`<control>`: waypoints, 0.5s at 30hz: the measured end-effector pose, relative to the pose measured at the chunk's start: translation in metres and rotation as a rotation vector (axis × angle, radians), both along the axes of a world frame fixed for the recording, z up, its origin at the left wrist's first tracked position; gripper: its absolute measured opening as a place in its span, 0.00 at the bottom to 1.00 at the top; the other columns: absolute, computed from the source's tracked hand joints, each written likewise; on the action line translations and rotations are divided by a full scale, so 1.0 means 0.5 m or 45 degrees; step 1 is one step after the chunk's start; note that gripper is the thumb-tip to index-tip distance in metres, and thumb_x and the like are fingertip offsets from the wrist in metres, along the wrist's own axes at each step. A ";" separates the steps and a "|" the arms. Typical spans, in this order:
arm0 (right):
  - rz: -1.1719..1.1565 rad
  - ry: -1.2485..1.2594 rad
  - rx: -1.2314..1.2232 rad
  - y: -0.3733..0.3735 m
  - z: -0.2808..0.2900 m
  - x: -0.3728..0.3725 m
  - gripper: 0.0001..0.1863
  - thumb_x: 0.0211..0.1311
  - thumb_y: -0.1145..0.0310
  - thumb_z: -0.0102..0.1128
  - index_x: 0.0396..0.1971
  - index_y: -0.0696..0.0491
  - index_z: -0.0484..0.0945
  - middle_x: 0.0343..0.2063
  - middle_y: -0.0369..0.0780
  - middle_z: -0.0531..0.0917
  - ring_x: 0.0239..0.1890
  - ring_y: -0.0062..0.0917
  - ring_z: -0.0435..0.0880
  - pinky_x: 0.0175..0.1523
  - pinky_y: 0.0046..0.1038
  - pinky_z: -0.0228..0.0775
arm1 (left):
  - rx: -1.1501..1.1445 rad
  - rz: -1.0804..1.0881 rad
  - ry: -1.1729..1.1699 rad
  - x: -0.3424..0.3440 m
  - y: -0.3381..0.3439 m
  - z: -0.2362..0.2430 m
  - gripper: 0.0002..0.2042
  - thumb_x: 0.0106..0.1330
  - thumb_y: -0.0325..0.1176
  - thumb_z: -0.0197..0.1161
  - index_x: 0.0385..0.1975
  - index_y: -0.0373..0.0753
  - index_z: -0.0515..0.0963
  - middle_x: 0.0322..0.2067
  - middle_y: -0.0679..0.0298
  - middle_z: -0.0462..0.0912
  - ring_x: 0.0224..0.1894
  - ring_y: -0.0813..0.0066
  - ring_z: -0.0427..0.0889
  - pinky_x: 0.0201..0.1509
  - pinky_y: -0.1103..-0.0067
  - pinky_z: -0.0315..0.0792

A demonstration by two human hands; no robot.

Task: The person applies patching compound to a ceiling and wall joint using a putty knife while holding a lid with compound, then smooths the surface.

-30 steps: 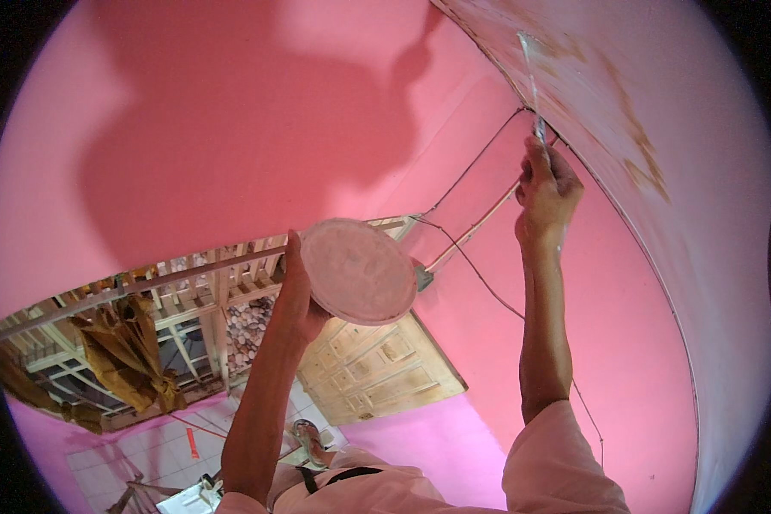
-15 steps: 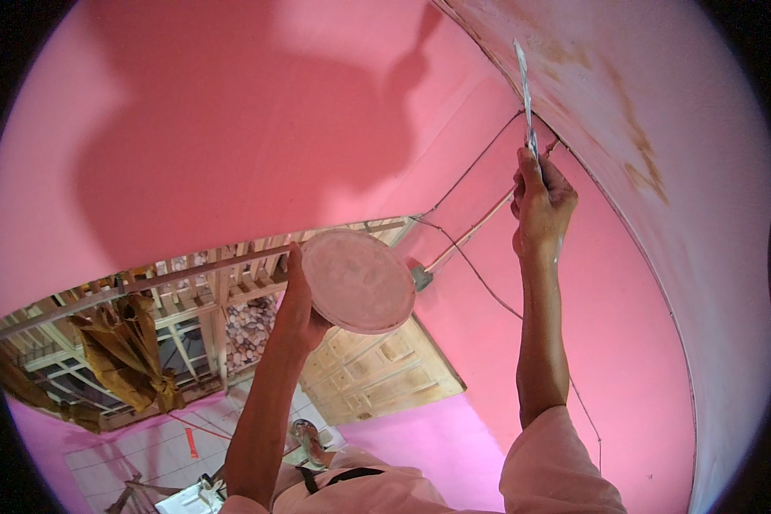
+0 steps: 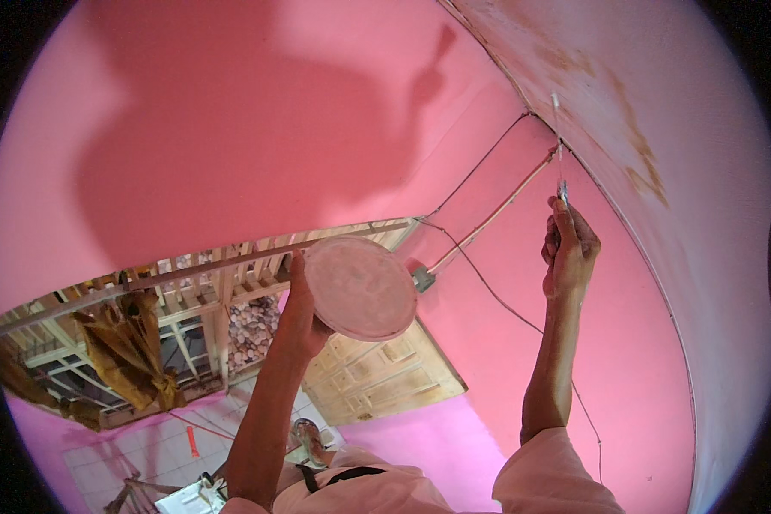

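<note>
In my left hand (image 3: 308, 313) is a round, pale pinkish lid-like disc (image 3: 360, 289) with a raised rim. The fingers wrap its left and lower-left edge, and its flat face has faint smears. My right hand (image 3: 570, 248) is raised at the upper right, closed around the lower end of a slim putty knife (image 3: 558, 141) that points up. The blade shows nearly edge-on and carries white at its tip. That tip overlaps the pale, stained ceiling (image 3: 608, 111) in view; whether they touch, I cannot tell.
A pink wall (image 3: 317, 128) carries my shadow. Cables (image 3: 497, 295) and a pipe (image 3: 493, 210) run down to a grey box (image 3: 422, 277). Lower left are a window with brown curtains (image 3: 128, 351), a wooden door (image 3: 385, 368) and a tiled floor (image 3: 94, 471) far below.
My right hand and the putty knife have moved down and a little to the right. The disc in my left hand has shifted slightly downward.
</note>
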State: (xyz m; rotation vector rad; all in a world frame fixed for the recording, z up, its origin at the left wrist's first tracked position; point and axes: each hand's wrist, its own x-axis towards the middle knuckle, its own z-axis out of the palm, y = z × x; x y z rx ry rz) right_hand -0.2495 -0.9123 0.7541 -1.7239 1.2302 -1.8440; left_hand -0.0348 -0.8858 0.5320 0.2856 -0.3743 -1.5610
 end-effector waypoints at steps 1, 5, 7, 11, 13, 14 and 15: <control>0.020 0.097 0.053 -0.016 0.006 -0.014 0.11 0.58 0.64 0.58 0.31 0.59 0.79 0.15 0.28 0.68 0.13 0.08 0.57 0.16 0.14 0.42 | 0.009 -0.009 0.030 -0.001 -0.003 -0.007 0.39 0.61 0.68 0.32 0.60 0.41 0.58 0.57 0.55 0.65 0.59 0.61 0.66 0.61 0.63 0.64; 0.051 0.269 0.122 -0.050 0.051 -0.020 0.09 0.57 0.66 0.58 0.27 0.56 0.80 0.16 0.29 0.69 0.14 0.10 0.59 0.17 0.15 0.44 | 0.062 -0.012 0.015 0.003 0.010 0.001 0.39 0.61 0.68 0.32 0.60 0.41 0.58 0.57 0.55 0.65 0.59 0.61 0.67 0.61 0.63 0.64; 0.072 0.248 0.117 -0.072 0.080 -0.034 0.08 0.56 0.67 0.57 0.28 0.56 0.80 0.17 0.30 0.69 0.14 0.10 0.59 0.17 0.15 0.44 | 0.077 0.017 -0.016 0.001 0.015 0.008 0.39 0.60 0.69 0.33 0.60 0.41 0.58 0.57 0.55 0.65 0.59 0.61 0.67 0.61 0.63 0.64; 0.104 0.295 0.111 -0.095 0.148 -0.058 0.13 0.56 0.63 0.58 0.33 0.58 0.79 0.17 0.29 0.69 0.14 0.09 0.59 0.17 0.14 0.46 | 0.011 -0.032 0.028 -0.010 -0.013 -0.016 0.39 0.61 0.69 0.32 0.60 0.42 0.58 0.58 0.55 0.65 0.59 0.60 0.66 0.61 0.63 0.64; 0.147 0.339 0.167 -0.102 0.170 -0.075 0.14 0.56 0.63 0.58 0.34 0.58 0.79 0.17 0.28 0.69 0.14 0.09 0.59 0.17 0.14 0.46 | 0.051 -0.032 0.051 -0.027 -0.019 -0.010 0.36 0.61 0.67 0.33 0.60 0.44 0.60 0.56 0.56 0.67 0.57 0.59 0.68 0.61 0.60 0.62; 0.122 0.329 0.115 -0.105 0.171 -0.079 0.14 0.56 0.63 0.58 0.34 0.59 0.79 0.17 0.28 0.69 0.14 0.08 0.58 0.17 0.13 0.46 | 0.050 -0.036 0.052 -0.031 -0.021 -0.006 0.36 0.61 0.67 0.33 0.60 0.44 0.60 0.56 0.56 0.67 0.57 0.59 0.68 0.61 0.60 0.62; 0.116 0.331 0.115 -0.097 0.173 -0.086 0.14 0.56 0.63 0.58 0.34 0.59 0.79 0.17 0.28 0.69 0.14 0.08 0.58 0.17 0.13 0.46 | 0.030 -0.052 0.056 -0.035 -0.022 -0.001 0.36 0.61 0.67 0.33 0.60 0.45 0.60 0.56 0.56 0.67 0.57 0.60 0.69 0.61 0.60 0.62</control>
